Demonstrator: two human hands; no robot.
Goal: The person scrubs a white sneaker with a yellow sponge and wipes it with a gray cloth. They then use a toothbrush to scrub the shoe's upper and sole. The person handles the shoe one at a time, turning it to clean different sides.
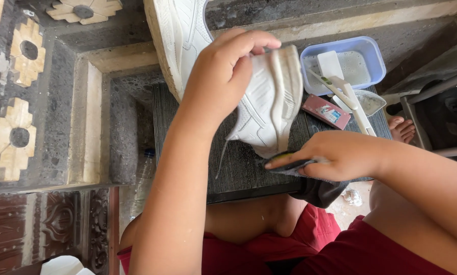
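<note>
Two white sneakers: one (266, 102) gripped in my left hand (223, 76), the second sneaker (180, 35) propped up behind it. One dark scrub pad (289, 165) pinched in my right hand (335, 155). One dark ribbed mat (238, 163) under it all. One blue tub (363, 51) with soapy water, and one white block (330, 63) sitting in it. One toothbrush (335, 87) across the tub's rim. One small red packet (326, 111). One clear plastic bottle (144, 175) down at the left. One bare foot (402, 128) at the right. Three cross-shaped tile ornaments (17, 137) on the wall.
</note>
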